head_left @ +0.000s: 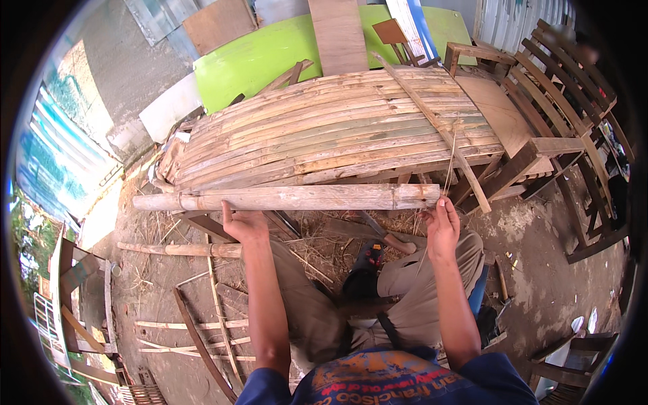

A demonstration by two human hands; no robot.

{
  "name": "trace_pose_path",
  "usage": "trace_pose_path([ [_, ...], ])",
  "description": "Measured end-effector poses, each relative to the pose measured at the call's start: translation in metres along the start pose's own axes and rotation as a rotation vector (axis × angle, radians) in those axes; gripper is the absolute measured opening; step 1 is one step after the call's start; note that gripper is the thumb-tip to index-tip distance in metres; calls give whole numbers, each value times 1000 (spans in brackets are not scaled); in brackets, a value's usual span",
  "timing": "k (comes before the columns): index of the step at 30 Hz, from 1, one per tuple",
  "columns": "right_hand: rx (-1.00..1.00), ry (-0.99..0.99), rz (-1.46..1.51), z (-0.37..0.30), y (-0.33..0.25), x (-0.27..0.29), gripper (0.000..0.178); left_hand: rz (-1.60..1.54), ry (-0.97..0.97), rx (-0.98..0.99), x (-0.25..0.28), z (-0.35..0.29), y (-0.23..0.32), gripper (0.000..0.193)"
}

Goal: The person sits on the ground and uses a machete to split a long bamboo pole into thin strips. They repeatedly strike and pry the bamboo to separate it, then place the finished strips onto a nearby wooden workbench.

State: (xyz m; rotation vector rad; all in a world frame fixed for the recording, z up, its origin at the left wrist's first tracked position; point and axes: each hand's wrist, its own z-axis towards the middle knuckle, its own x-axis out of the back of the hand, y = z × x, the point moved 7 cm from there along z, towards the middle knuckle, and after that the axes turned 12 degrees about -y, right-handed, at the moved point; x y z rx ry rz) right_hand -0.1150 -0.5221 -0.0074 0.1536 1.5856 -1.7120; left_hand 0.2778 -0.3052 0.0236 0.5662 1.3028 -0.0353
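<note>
A thick, weathered bamboo pole (297, 197) lies level across the view above my lap. Under its left part is my left hand (247, 225), the palm beneath and one digit up against the near side; the other fingers are partly hidden. My right hand (443, 226) is closed at the pole's right end, fingertips pinched against its lower corner. A thin pale strand (451, 162) rises beside these fingers; whether they also hold it I cannot tell. Beyond the pole stands a low platform of bamboo slats (324, 125), with a narrow wooden strip (432, 121) slanting across its right side.
On the ground between my legs and the platform lies a tool with a wooden handle (399, 243). Bamboo lengths (182, 250) and thin sticks (192, 325) lie at left. A slatted wooden bench (553, 88) stands at right, and a green panel (263, 57) leans behind the platform.
</note>
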Motion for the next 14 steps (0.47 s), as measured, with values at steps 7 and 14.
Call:
trace_pose_path([
  [7,2,193,11,-5,10,33,20,24,-73,11,-16,-11,-18,55],
  [14,-167,268,-50,-26,59,78,30,161,-99,-39,-6,-9,-10,60],
])
